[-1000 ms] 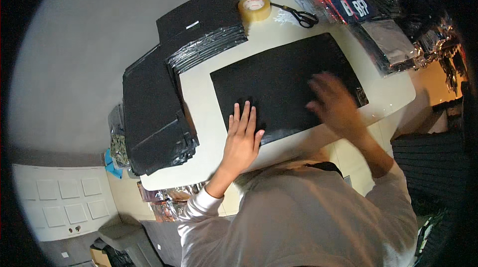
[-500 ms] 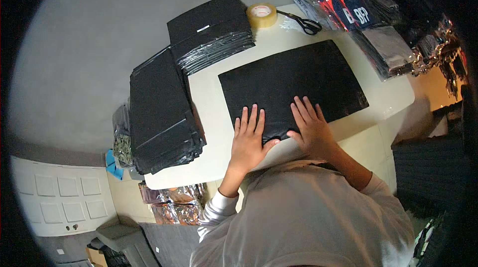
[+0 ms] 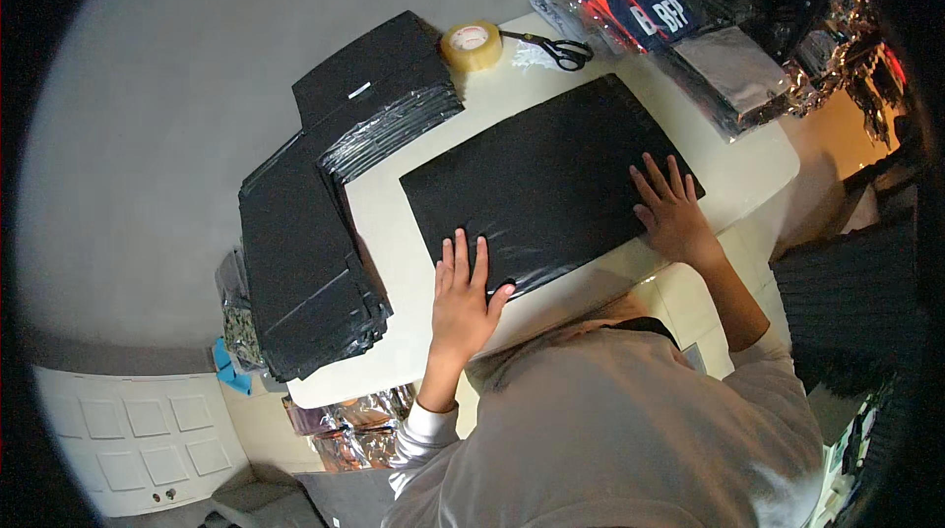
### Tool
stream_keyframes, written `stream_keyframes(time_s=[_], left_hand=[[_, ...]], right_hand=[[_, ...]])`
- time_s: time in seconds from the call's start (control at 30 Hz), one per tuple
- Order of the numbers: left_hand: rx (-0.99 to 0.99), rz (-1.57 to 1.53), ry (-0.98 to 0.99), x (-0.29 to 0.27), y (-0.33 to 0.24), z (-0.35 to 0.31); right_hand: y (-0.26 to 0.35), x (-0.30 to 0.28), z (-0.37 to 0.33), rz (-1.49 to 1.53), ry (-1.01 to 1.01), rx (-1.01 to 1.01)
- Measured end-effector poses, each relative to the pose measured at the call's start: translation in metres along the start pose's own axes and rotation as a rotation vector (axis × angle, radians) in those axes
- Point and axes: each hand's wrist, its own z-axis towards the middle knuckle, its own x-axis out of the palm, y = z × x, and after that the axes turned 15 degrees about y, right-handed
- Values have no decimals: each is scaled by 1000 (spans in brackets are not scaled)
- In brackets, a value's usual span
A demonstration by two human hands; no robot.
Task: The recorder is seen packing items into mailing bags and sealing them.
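Note:
A flat black plastic mailer bag (image 3: 541, 174) lies on the white table (image 3: 384, 223) in front of me. My left hand (image 3: 463, 302) rests on its near left corner, fingers spread. Toward the right end of the bag, my right hand (image 3: 671, 208) lies flat with its fingers apart. Neither hand grips anything. Whether something is inside the bag cannot be seen.
Stacks of black bags stand at the left (image 3: 305, 262) and far left (image 3: 379, 75). A tape roll (image 3: 472, 44) and black scissors (image 3: 566, 54) lie at the back. Plastic-wrapped garments (image 3: 640, 6) are piled at the far right. A white door (image 3: 138, 430) is at lower left.
My right hand has slid right along the bag to its right end. My left hand stays at the near left corner. The whole view has shifted a little.

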Motion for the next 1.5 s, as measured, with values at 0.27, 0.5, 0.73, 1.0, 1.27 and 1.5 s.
stream_keyframes(time_s=[0.27,0.5,0.73,1.0,1.27,1.5], left_hand=[[-81,32,27,-15,33,-21],[-9,23,131,-40,39,-36],[139,-123,-111,-62,49,89],[-122,53,-125,-21,85,139],[-222,56,-173,-26,106,112],[-323,71,-104,-35,119,103]], right_hand=[[28,3,20,-13,-29,-72],[3,-18,10,-213,153,25],[119,-76,120,128,-109,-749],[151,-26,201,102,-28,-628],[68,-19,211,18,-155,-396],[16,-35,218,-32,-8,-323]])
